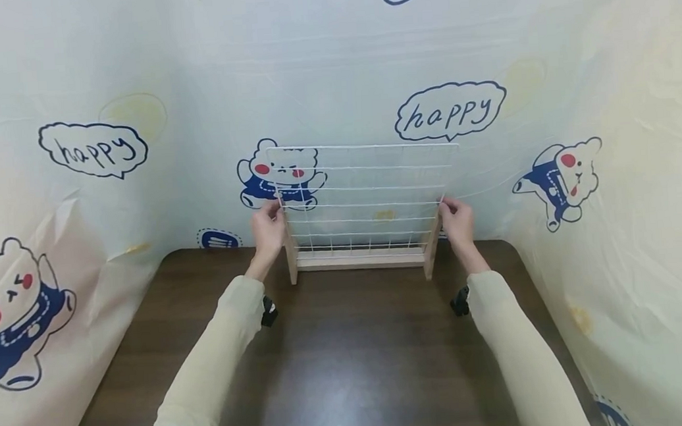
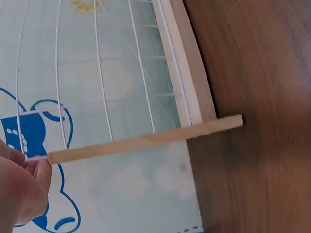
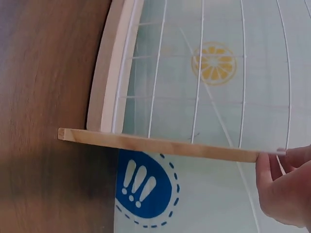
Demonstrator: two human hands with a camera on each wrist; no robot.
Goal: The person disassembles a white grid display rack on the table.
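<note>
A white wire grid (image 1: 364,204) stands at the far side of the table, joined to a wooden base bar (image 1: 359,260) between two slim wooden side posts. My left hand (image 1: 268,232) pinches the grid's side wire just above the left post (image 1: 291,256). On the opposite side, my right hand (image 1: 458,223) pinches the side wire at the top of the right post (image 1: 432,249). In the left wrist view, thumb and fingers (image 2: 43,177) meet at the post's upper end. The right wrist view shows fingers (image 3: 264,177) at the other post's end; part of that hand lies outside the frame.
The dark brown wooden table (image 1: 351,357) reaches from the rack toward me. Behind it and along both sides hangs a pale printed cloth (image 1: 333,101) with cartoon bears and lettering. Black wrist devices (image 1: 269,312) show beneath both sleeves.
</note>
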